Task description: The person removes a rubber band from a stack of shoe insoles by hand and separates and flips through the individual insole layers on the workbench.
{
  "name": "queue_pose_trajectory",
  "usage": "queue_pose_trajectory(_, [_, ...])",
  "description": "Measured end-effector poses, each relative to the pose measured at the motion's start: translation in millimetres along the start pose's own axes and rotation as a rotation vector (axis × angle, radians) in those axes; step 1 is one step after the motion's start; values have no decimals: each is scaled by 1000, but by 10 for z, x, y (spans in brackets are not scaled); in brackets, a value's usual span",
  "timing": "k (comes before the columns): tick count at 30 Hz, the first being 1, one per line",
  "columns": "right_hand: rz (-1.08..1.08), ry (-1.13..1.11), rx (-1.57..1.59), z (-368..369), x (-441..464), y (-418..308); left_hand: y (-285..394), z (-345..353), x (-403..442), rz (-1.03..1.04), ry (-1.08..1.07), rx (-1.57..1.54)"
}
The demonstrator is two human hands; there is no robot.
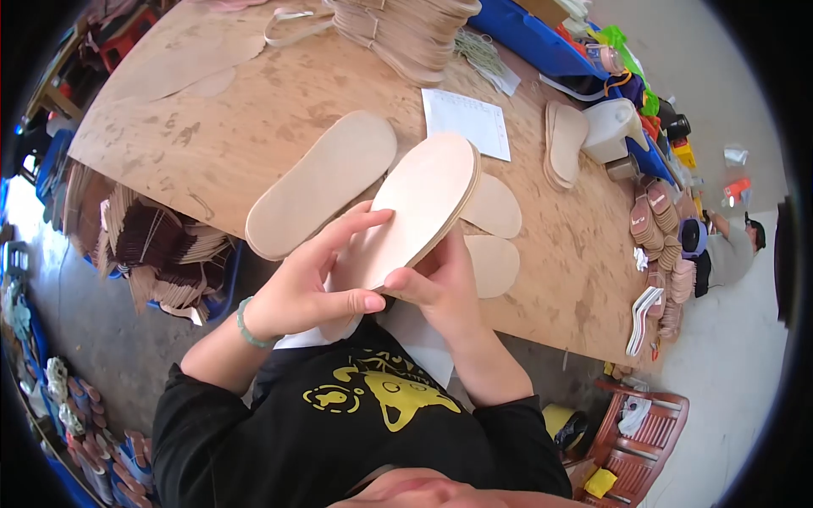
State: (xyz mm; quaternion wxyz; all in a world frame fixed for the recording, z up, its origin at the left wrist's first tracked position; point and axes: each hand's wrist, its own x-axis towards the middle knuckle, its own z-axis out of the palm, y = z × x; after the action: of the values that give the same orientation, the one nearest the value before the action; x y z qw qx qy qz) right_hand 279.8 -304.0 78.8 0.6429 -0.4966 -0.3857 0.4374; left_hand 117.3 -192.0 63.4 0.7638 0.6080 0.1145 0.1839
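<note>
A small stack of beige insoles [423, 199] is held tilted above the table edge, in front of my chest. My left hand [326, 271] wraps its left side, with thumb and fingers against the stack. On the right side, my right hand [440, 284] grips the edge, its thumb at the lower rim and its other fingers hidden underneath. Another insole pile [326, 182] lies on the table to the left. Partly behind the held stack, two more insole ends, an upper one [495, 206] and a lower one [494, 266], rest on the wood.
On the wooden table [254, 110] are a written paper sheet [467, 123], a tied insole bundle [402, 34], a small insole pair [565, 144] and a white container [611, 129]. Crates of cut pieces [161, 245] stand left below. Another person [730, 251] is at far right, near a wooden chair [639, 440].
</note>
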Motion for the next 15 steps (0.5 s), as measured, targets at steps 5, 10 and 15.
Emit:
queue_pose_trajectory(5, [16, 2, -71, -19, -185, -128, -113, 131, -10, 2, -17, -38])
queue_pose_trajectory(10, [97, 59, -133, -205, -413, -131, 48, 219, 56, 21, 8, -267])
queue_pose_trajectory(15, [117, 39, 19, -329, -488, -128, -143, 470, 119, 141, 277, -43])
